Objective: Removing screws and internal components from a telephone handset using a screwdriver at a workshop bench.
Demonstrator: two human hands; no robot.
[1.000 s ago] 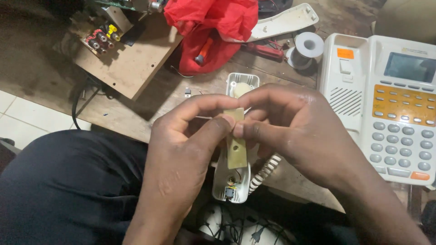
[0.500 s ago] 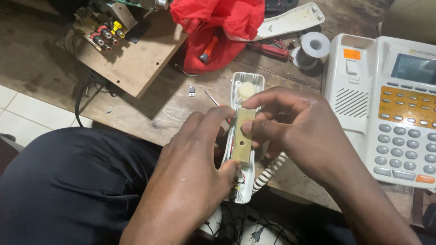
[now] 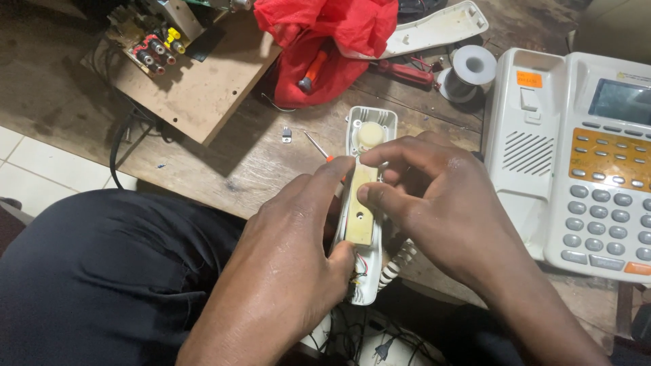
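Covering most of the handset shell (image 3: pixel 369 129): left hand (image 3: pixel 285 251), right hand (image 3: pixel 441 196).

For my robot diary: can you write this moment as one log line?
left hand: holds open handset shell | right hand: pinches tan strip in shell | nearby: desk phone, red cloth

We see our left hand (image 3: pixel 288 251) coming up from the lower middle of the view, back of the hand toward us, fingers curled closed in a grip, the index finger stretched forward and the thumb tucked low on the right side; our right hand (image 3: pixel 441 196) reaches in from the lower right corner, forearm slanting up and left, wrist bent, thumb and forefinger pinched together, the other fingers arched above; the two hands nearly touch at the fingertips.
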